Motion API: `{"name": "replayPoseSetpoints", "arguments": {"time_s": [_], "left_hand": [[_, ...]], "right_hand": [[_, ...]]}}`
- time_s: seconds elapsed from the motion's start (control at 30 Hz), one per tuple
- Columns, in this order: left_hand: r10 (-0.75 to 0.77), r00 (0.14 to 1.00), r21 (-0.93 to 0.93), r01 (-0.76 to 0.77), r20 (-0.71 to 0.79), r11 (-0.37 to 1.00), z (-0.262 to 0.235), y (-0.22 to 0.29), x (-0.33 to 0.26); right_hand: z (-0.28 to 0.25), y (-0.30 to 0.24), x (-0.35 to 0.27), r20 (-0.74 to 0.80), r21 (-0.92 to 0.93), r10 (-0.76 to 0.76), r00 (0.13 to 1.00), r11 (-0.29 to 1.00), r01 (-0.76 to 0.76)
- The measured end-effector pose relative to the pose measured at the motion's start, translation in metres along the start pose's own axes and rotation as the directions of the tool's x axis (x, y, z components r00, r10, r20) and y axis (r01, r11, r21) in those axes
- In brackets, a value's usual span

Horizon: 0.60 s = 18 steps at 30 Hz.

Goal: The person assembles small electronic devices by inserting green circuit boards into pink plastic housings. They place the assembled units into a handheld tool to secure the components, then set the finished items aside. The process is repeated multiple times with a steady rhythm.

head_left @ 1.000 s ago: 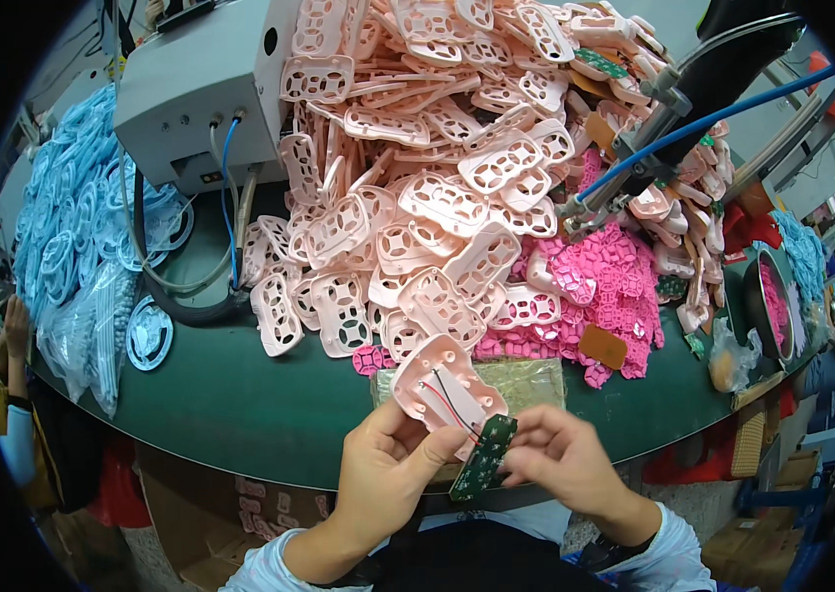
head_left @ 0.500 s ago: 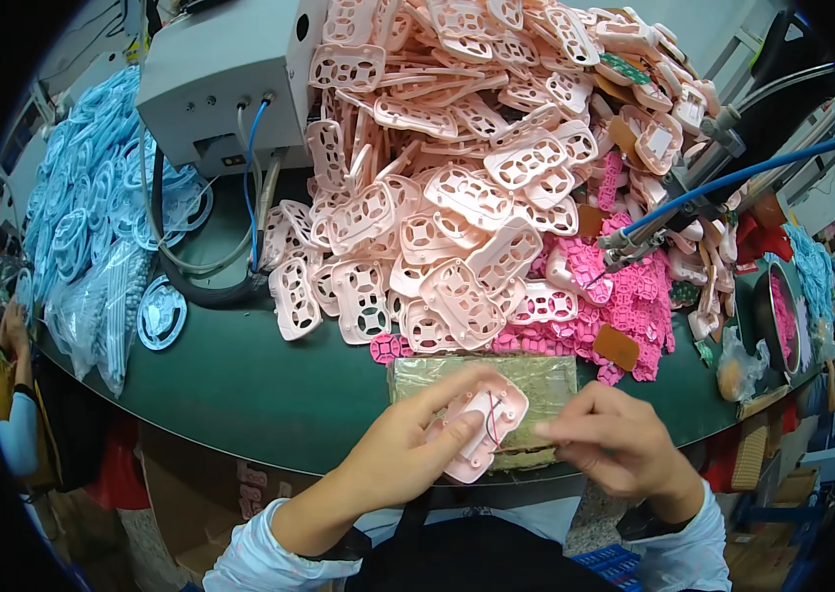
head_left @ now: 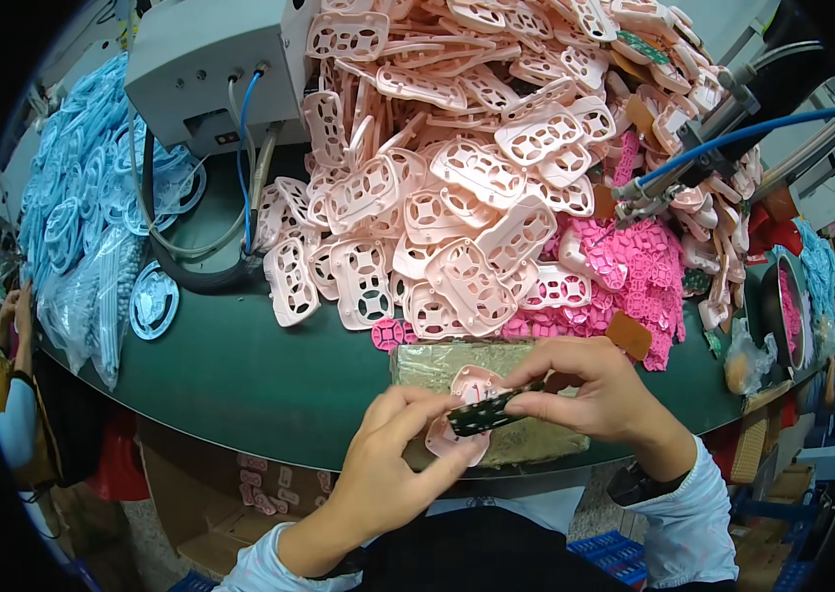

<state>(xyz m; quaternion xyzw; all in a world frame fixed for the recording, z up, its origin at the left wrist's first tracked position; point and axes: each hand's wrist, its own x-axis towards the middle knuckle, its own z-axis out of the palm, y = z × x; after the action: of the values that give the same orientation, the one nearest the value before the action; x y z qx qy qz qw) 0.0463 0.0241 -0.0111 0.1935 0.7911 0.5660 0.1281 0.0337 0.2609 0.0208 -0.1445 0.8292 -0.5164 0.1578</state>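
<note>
Close to the table's near edge, a pale pink plastic shell point(head_left: 477, 377) sits over a block wrapped in shiny yellowish tape point(head_left: 548, 444). My left hand point(head_left: 388, 444) holds the shell from the left, thumb low and fingers at its upper side. Between thumb and fingers of my right hand point(head_left: 600, 395) is a dark green circuit board point(head_left: 475, 416) with pale dots, tilted on edge across the shell. The board covers much of the shell's inside; a bit of red wire shows above it.
A tall heap of pale pink shells point(head_left: 472, 183) fills the table point(head_left: 230, 385) ahead, beside bright pink button pads point(head_left: 645, 281). Blue plastic parts point(head_left: 72, 207) lie left. A grey machine point(head_left: 215, 79) with cables stands behind; a metal arm with a blue hose point(head_left: 748, 138) reaches in at right.
My right hand has moved left to the shell and now shows the circuit board. My left hand has shifted slightly down and left, its thumb off the shell's white inner part.
</note>
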Motion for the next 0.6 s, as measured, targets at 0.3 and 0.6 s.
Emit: {"name": "replayPoseSetpoints", "arguments": {"time_s": [0.3, 0.6], "left_hand": [[-0.258, 0.964, -0.395, 0.26, 0.058, 0.881, -0.007, -0.021, 0.006], [-0.336, 0.94, -0.68, 0.212, -0.055, 0.702, -0.001, -0.013, 0.007]], "right_hand": [[-0.003, 0.033, 0.014, 0.189, -0.342, -0.339, 0.922, 0.857, 0.385], [0.038, 0.03, -0.012, 0.092, -0.438, -0.346, 0.934, 0.828, 0.35]]}}
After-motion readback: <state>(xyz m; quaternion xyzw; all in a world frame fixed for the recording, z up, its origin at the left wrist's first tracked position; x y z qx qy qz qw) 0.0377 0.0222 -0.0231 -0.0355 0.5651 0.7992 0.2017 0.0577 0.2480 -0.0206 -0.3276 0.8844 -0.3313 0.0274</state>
